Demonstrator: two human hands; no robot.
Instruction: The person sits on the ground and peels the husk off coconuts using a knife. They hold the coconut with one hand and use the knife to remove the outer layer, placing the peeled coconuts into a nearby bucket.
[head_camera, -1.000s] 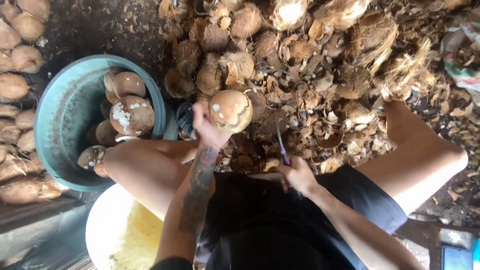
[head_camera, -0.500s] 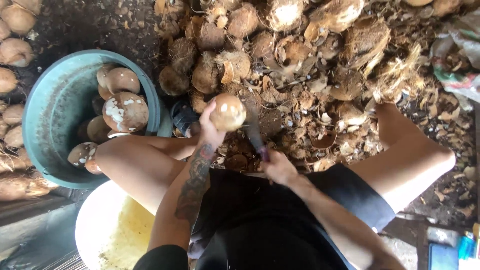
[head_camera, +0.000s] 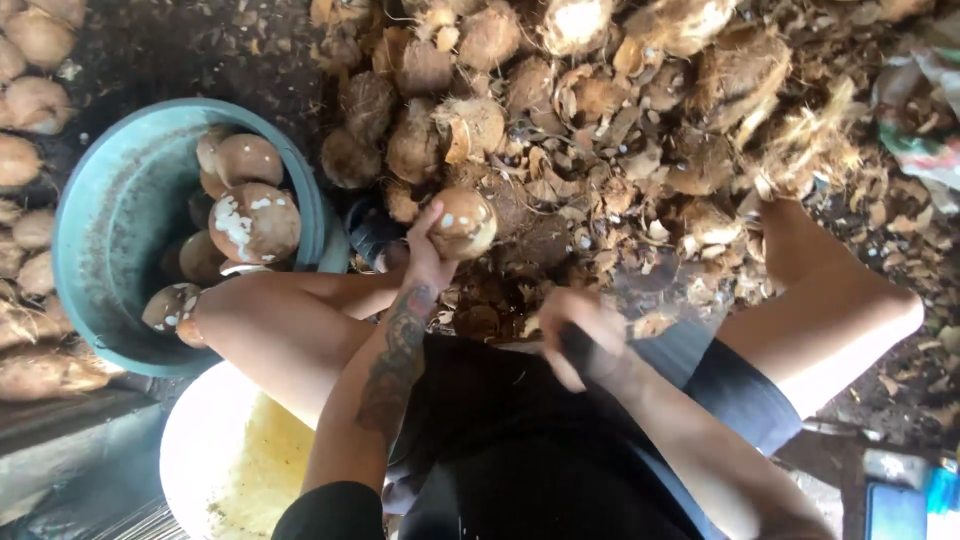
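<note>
Husk heap: a wide pile of coconut husks and shell scraps (head_camera: 640, 130) lay in front of my knees, reaching the top edge of view.
Tub: a round teal tub (head_camera: 110, 230) stood at my left, just beside my left leg, with several peeled brown coconuts (head_camera: 255, 220) piled against its near wall.
Basin: a white basin (head_camera: 205, 450) with pale yellow shreds in it sat under my left thigh, touching the tub's edge.
Coconut in hand: the peeled coconut (head_camera: 462, 222), brown with white flecks, was held up over the husk heap, between my knees.
Left hand: my left hand (head_camera: 428, 262) cupped that coconut from below and from the side, fingers curled and pressed round it, thumb up against its left face.
Right hand: my right hand (head_camera: 580, 335) was drawn back near my lap, well apart from the coconut, fist wrapped round a dark handle (head_camera: 574, 348); it was blurred, so I could only suppose a blade.
Risk: the coconut sat in an open palm, so a stroke landing off-centre might have glanced toward my left fingers.
Risk: a loose cupping grip might have let the round shell roll off into the heap.
</note>
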